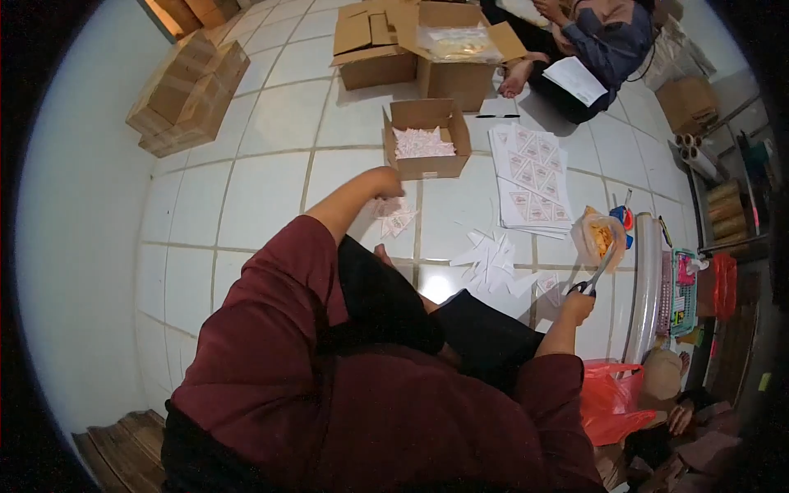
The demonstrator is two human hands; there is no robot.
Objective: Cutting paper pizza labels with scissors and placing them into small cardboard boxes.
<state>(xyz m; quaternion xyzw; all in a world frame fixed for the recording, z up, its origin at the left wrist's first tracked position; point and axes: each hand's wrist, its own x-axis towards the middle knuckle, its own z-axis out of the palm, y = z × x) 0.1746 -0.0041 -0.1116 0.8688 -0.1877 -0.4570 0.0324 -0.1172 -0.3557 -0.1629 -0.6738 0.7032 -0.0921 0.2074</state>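
Observation:
My right hand (580, 307) grips the dark handles of a pair of scissors (601, 270). The blades point away from me, over a clear plastic bag of yellow-orange snack pieces (601, 237). My left hand (387, 183) is at a small pile of printed paper triangles (394, 217) on the floor. Its fingers are mostly hidden. Just beyond it stands an open cardboard box (431, 166) with many such triangles (424, 143) inside. White paper offcuts (490, 262) lie in front of my knees. A stack of sheets printed with triangles (531, 179) lies beyond them.
Larger cardboard boxes (456, 83) stand at the back, near a seated person (607, 43). Taped cartons (185, 92) line the left wall. On the right are a clear plastic-film roll (644, 283), a basket (683, 293) and a red plastic bag (613, 400). A black pen (498, 116) lies on the tiles.

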